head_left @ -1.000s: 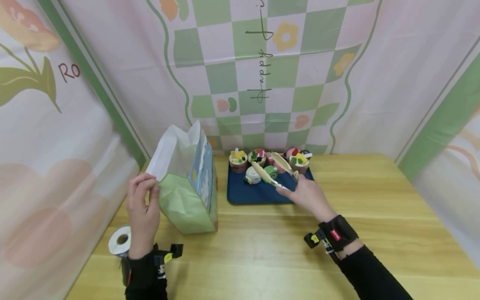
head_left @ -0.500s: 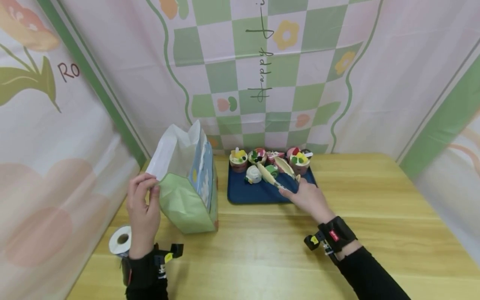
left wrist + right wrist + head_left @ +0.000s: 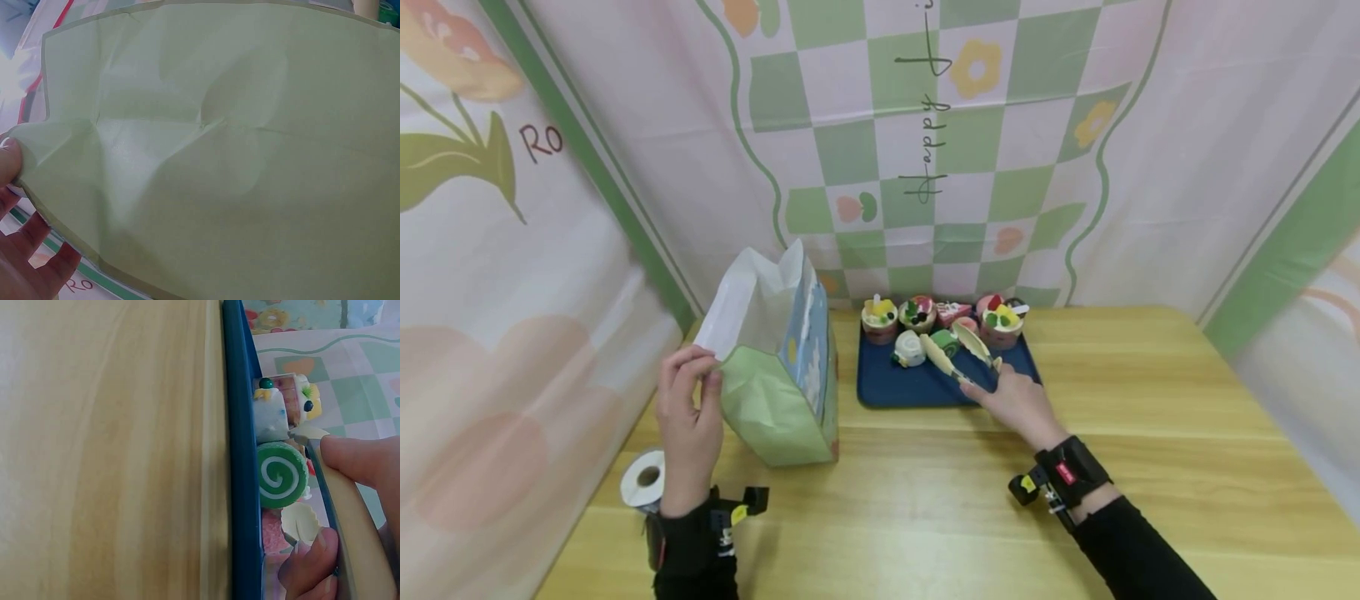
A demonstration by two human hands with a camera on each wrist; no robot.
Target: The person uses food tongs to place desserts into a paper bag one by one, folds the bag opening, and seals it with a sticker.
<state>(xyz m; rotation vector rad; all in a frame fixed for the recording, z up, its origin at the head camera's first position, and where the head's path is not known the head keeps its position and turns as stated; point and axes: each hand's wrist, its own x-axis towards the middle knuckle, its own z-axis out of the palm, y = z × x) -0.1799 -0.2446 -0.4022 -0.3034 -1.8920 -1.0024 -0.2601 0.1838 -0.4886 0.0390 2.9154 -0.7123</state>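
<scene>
My left hand (image 3: 690, 421) pinches the top edge of a green paper bag (image 3: 763, 404), which stands upright with its mouth spread apart. In the left wrist view, thumb and fingers grip the bag's edge at the left. My right hand (image 3: 1021, 406) holds cream-tipped tongs (image 3: 938, 357) over a dark blue tray (image 3: 891, 387). The spread tong tips sit on either side of a green swirl cake roll (image 3: 282, 474). Left of the roll sits a white round cake (image 3: 910, 348); a pink cake (image 3: 273, 531) shows on its other side.
Along the tray's back stand cup desserts, including one at the left (image 3: 878, 321) and one at the right (image 3: 1002, 325), with a pink cake slice (image 3: 952, 312) between them. A white paper roll (image 3: 642, 479) lies by my left wrist. Printed curtains border the wooden table (image 3: 910, 517).
My right hand has lowered the tongs toward the tray, bringing their tips down around the green cake roll. The left hand and the bag have stayed in place.
</scene>
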